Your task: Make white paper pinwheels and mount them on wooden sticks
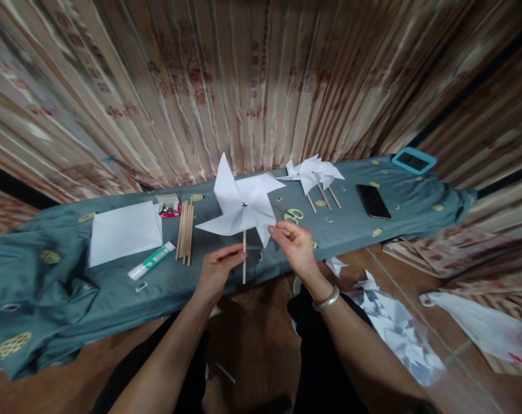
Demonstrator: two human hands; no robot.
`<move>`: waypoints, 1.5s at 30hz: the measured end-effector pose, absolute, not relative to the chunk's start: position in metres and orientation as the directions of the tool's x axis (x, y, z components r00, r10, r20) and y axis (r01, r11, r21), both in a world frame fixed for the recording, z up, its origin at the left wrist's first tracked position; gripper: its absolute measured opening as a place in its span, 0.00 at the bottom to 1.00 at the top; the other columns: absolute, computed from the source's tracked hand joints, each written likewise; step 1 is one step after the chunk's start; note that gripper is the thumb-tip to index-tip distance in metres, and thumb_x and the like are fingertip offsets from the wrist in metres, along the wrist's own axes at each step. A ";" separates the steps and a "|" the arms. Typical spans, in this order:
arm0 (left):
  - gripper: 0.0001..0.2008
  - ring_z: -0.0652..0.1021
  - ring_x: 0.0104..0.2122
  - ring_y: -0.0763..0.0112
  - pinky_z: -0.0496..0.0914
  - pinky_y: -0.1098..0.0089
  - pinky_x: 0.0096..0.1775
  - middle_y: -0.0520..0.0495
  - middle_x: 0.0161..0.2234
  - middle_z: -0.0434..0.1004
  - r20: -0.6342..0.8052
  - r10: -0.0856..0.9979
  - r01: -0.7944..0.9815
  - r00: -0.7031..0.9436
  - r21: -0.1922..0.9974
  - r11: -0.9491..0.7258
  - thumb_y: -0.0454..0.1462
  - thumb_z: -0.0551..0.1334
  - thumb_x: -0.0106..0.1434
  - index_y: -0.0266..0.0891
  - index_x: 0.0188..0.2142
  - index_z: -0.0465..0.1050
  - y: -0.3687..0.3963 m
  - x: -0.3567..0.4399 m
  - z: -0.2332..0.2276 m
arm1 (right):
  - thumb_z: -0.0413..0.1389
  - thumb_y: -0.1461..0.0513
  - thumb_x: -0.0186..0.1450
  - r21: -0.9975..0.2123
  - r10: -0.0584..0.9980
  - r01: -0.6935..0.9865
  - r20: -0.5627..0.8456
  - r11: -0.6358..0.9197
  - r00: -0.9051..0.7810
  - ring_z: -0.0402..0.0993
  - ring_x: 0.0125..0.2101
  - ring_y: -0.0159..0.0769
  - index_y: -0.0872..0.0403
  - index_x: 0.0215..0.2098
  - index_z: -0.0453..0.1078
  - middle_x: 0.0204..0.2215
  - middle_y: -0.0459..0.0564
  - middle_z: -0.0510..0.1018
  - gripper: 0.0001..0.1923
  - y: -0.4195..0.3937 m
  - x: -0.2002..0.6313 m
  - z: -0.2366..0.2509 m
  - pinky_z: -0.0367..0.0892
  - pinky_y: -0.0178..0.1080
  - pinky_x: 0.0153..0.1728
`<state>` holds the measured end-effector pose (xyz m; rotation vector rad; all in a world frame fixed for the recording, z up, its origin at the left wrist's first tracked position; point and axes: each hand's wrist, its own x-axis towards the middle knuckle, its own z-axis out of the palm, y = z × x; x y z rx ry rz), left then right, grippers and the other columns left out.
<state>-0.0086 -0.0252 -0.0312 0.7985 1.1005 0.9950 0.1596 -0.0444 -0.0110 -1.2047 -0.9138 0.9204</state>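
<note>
So we've got a white paper pinwheel (241, 202) held up just above the near edge of the bench, roughly in the middle of the view. It has four pointy folded blades, one sticking straight up, one out to the right, one out to the left and a shorter one down toward the right hand, all pinned at the centre by a small shiny pin head. It sits on a thin wooden stick (244, 259) that hangs straight down. Our left hand (217, 267) is pinching that stick between thumb and fingers about halfway down, and our right hand (294, 244), with a silver bangle (326, 299) on the wrist, is pinching the tip of the lower right blade, fingers curled in. The bench itself is covered with a teal cloth (62, 287). On it to the left there's a sheet of white paper (125, 232), a glue tube (151, 261) just below it, a bundle of spare sticks (185, 231) beside it and a small red box (169, 209) behind. Behind the pinwheel lie green-handled scissors (292, 215), a pile of finished pinwheels (315, 174), a black phone (373, 200) and a blue-framed tablet (413, 160) at the far right end. Paper scraps (394, 328) litter the floor by our right knee.
</note>
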 end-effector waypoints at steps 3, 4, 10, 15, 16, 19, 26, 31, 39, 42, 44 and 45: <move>0.23 0.78 0.29 0.72 0.70 0.69 0.42 0.48 0.28 0.83 -0.340 0.931 -0.248 0.135 0.898 0.363 0.42 0.79 0.28 0.40 0.28 0.82 -0.024 -0.007 -0.031 | 0.65 0.49 0.52 -0.992 0.937 -0.062 0.080 0.108 0.341 0.64 0.20 0.28 0.54 0.24 0.71 0.18 0.41 0.73 0.17 -0.046 0.158 -0.010 0.57 0.32 0.22; 0.22 0.78 0.29 0.72 0.70 0.69 0.42 0.48 0.28 0.83 -0.339 0.931 -0.248 0.135 0.898 0.363 0.42 0.79 0.29 0.40 0.28 0.82 -0.024 -0.007 -0.031 | 0.64 0.49 0.53 -0.993 0.937 -0.045 0.088 0.110 0.337 0.63 0.20 0.28 0.54 0.24 0.70 0.18 0.42 0.72 0.17 -0.047 0.158 -0.010 0.57 0.32 0.22; 0.22 0.78 0.29 0.70 0.70 0.66 0.43 0.46 0.28 0.83 -0.315 0.940 -0.245 0.132 0.908 0.339 0.42 0.78 0.30 0.39 0.29 0.82 -0.022 -0.003 -0.033 | 0.61 0.48 0.55 -0.995 0.938 0.033 0.101 0.095 0.331 0.66 0.21 0.29 0.53 0.22 0.69 0.18 0.43 0.73 0.18 -0.049 0.157 -0.012 0.60 0.33 0.23; 0.22 0.79 0.30 0.68 0.71 0.65 0.45 0.45 0.29 0.83 -0.305 0.941 -0.249 0.146 0.909 0.333 0.41 0.78 0.31 0.38 0.29 0.82 -0.020 0.000 -0.035 | 0.60 0.48 0.57 -0.994 0.954 0.054 0.102 0.091 0.281 0.70 0.23 0.32 0.52 0.22 0.71 0.20 0.45 0.77 0.17 -0.051 0.155 -0.015 0.64 0.34 0.26; 0.22 0.79 0.31 0.67 0.70 0.64 0.46 0.45 0.29 0.83 -0.297 0.943 -0.246 0.152 0.912 0.327 0.41 0.78 0.32 0.38 0.30 0.82 -0.020 0.001 -0.035 | 0.60 0.48 0.58 -0.995 0.958 0.055 0.100 0.089 0.269 0.70 0.23 0.32 0.52 0.22 0.71 0.21 0.45 0.78 0.18 -0.052 0.154 -0.016 0.65 0.35 0.27; 0.21 0.80 0.33 0.65 0.70 0.64 0.47 0.44 0.31 0.84 -0.268 0.946 -0.241 0.183 0.920 0.308 0.41 0.77 0.36 0.37 0.32 0.82 -0.020 0.003 -0.036 | 0.60 0.48 0.59 -0.995 0.964 0.059 0.094 0.082 0.247 0.69 0.21 0.31 0.52 0.21 0.72 0.20 0.45 0.77 0.18 -0.053 0.153 -0.019 0.64 0.35 0.26; 0.18 0.80 0.33 0.65 0.70 0.64 0.46 0.44 0.32 0.84 -0.231 0.946 -0.250 0.228 0.925 0.286 0.39 0.76 0.38 0.37 0.32 0.83 -0.022 0.006 -0.037 | 0.61 0.48 0.58 -0.997 0.971 0.007 0.075 0.075 0.229 0.68 0.20 0.29 0.53 0.21 0.71 0.18 0.45 0.76 0.18 -0.055 0.152 -0.019 0.63 0.34 0.25; 0.17 0.79 0.33 0.65 0.71 0.64 0.45 0.45 0.30 0.83 -0.206 0.951 -0.247 0.230 0.933 0.262 0.39 0.76 0.38 0.37 0.31 0.83 -0.022 0.009 -0.037 | 0.61 0.49 0.57 -0.998 0.974 -0.013 0.060 0.064 0.218 0.68 0.20 0.29 0.53 0.20 0.71 0.18 0.45 0.76 0.18 -0.056 0.149 -0.018 0.64 0.34 0.25; 0.10 0.78 0.29 0.67 0.70 0.66 0.41 0.49 0.26 0.82 -0.179 0.952 -0.204 0.246 0.951 0.232 0.40 0.74 0.41 0.38 0.25 0.81 -0.024 0.011 -0.036 | 0.62 0.48 0.56 -0.997 0.978 -0.027 0.071 0.077 0.196 0.69 0.20 0.29 0.52 0.18 0.70 0.17 0.44 0.75 0.18 -0.056 0.142 -0.017 0.66 0.34 0.25; 0.10 0.77 0.29 0.66 0.71 0.66 0.40 0.49 0.25 0.81 -0.174 0.953 -0.202 0.246 0.953 0.226 0.41 0.74 0.41 0.39 0.23 0.81 -0.024 0.011 -0.036 | 0.62 0.47 0.55 -0.996 0.981 -0.041 0.065 0.073 0.185 0.69 0.20 0.29 0.52 0.18 0.70 0.17 0.44 0.75 0.19 -0.056 0.139 -0.017 0.66 0.34 0.25; 0.10 0.78 0.28 0.67 0.71 0.65 0.41 0.49 0.25 0.81 -0.178 0.954 -0.218 0.239 0.948 0.232 0.40 0.75 0.40 0.39 0.23 0.81 -0.024 0.011 -0.036 | 0.62 0.47 0.55 -0.996 0.983 -0.045 0.065 0.074 0.172 0.69 0.20 0.29 0.52 0.18 0.70 0.17 0.44 0.75 0.19 -0.056 0.138 -0.016 0.66 0.34 0.25; 0.11 0.78 0.29 0.67 0.71 0.65 0.41 0.49 0.26 0.82 -0.184 0.955 -0.229 0.234 0.944 0.238 0.40 0.75 0.39 0.39 0.24 0.81 -0.024 0.010 -0.037 | 0.62 0.47 0.55 -0.996 0.983 -0.037 0.069 0.077 0.171 0.69 0.20 0.29 0.52 0.19 0.71 0.17 0.43 0.75 0.19 -0.056 0.138 -0.016 0.66 0.34 0.25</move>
